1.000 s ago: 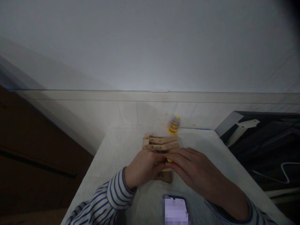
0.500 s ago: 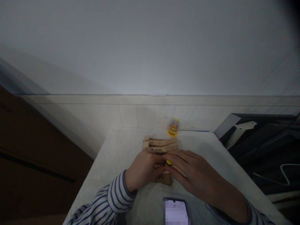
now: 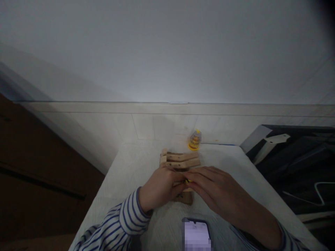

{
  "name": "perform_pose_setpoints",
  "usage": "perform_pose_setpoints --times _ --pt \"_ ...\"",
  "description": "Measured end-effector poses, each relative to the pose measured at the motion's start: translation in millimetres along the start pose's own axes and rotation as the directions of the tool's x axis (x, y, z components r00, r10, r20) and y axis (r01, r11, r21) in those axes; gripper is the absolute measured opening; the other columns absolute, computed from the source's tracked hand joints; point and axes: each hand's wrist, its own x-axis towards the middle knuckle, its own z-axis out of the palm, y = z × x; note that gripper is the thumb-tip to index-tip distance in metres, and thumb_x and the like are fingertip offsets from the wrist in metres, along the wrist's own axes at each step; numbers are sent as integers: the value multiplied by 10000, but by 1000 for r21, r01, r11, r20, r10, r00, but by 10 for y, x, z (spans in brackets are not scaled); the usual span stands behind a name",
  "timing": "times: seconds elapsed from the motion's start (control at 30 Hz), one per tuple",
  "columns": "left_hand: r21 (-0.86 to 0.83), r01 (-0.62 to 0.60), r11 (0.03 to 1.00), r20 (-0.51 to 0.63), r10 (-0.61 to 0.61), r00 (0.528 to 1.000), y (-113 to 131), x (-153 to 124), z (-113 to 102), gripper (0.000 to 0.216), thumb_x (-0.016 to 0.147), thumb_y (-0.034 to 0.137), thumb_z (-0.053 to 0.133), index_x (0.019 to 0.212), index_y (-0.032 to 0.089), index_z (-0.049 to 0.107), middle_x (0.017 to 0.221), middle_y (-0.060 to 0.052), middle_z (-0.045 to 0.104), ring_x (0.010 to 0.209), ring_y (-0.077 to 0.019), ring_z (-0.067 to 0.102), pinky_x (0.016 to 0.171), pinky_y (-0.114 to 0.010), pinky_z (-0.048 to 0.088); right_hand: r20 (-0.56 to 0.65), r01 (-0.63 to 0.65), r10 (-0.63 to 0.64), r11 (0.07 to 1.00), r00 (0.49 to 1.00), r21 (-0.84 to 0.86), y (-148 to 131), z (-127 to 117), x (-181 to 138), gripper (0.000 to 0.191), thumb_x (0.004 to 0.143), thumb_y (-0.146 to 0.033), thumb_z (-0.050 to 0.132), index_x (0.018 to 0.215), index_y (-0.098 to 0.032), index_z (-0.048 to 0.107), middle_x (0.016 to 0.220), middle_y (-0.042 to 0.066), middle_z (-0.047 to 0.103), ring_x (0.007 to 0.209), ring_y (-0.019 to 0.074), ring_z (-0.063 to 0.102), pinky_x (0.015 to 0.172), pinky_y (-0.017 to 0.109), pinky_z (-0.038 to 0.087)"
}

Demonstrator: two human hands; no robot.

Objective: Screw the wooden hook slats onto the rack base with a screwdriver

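On the white-covered table a wooden slatted frame [image 3: 183,163] with dark screw holes lies partly hidden under both hands. My left hand [image 3: 161,184] is closed over its near part, thumb and fingers pinched together; the exact grip is hidden. From the right, my right hand [image 3: 213,186] pinches a small yellow-and-black handle [image 3: 187,181], which looks like a screwdriver's, and its fingertips meet those of my left hand. The handle's tip cannot be made out. Below the hands a darker brown wooden piece [image 3: 184,198] with a dark mark shows.
A clear conical case [image 3: 194,140] with a yellow base and top stands at the table's back edge. A phone [image 3: 196,233] lies near the front. White wall panels rise behind the table [image 3: 136,164]. Dark stacked items [image 3: 300,157] stand at the right, a brown cabinet [image 3: 39,167] at the left.
My right hand's fingers have closed further over the yellow handle, so less of it shows. The left hand holds nearly the same place. The whole view has shifted slightly.
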Motion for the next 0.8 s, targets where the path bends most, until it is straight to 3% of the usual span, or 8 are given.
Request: perform_pose_setpoints --times 0.17,0.4,0.8 --pt "48 15 999 28 -16 999 3 3 -19 106 852 212 572 841 157 663 793 -34 687 762 -156 637 732 -247 456 14 -10 10 1000 1000 6 6 6 -14 155 857 -155 510 965 -147 622 943 96 677 845 217 642 719 377 546" --pt "52 109 993 -2 -109 994 4 -1 8 143 827 267 615 935 194 674 934 -47 701 895 -196 638 783 -270 459 31 -36 35 999 999 27 7 28 15 156 861 -147 486 957 -158 609 912 80 672 810 204 635 696 366 544" --pt "7 46 999 -5 -46 999 -22 -6 12 149 864 228 567 964 189 670 1014 -48 685 968 -176 617 883 -275 429 26 10 -10 1000 1000 -2 -8 -27 -18 243 862 -104 443 1050 -148 590 1017 89 661 901 209 625 772 388 536"
